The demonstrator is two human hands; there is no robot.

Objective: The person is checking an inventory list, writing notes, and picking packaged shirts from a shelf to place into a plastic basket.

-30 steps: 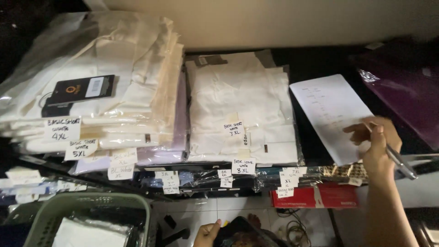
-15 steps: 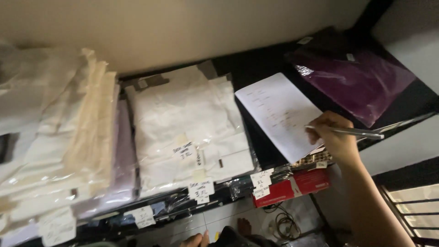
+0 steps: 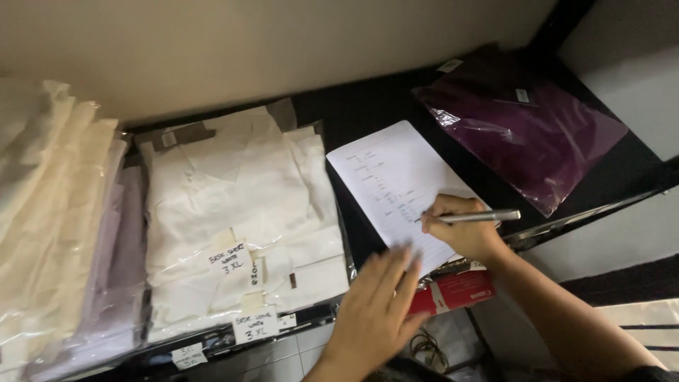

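Right hand [image 3: 463,228] is gripping a silver pen [image 3: 472,216] between thumb and fingers, the tip touching the lower part of a white sheet of paper [image 3: 396,185] that carries faint handwritten lines. The sheet is lying on the dark shelf [image 3: 353,113], its lower edge overhanging the front rail. Left hand [image 3: 375,311] is hovering open, fingers spread and holding nothing, at the lower left corner of the sheet; whether it is touching the paper cannot be told. A red box [image 3: 453,291] is showing just below the sheet, under the shelf edge. To the left of the sheet, a stack of folded white shirts [image 3: 240,212] in clear bags is lying with small handwritten paper labels [image 3: 228,259] stuck to its front. Further left are standing stacks of cream and pale lilac garments [image 3: 56,226]. To the right, a bagged purple garment [image 3: 523,127] is lying well apart from the pen.
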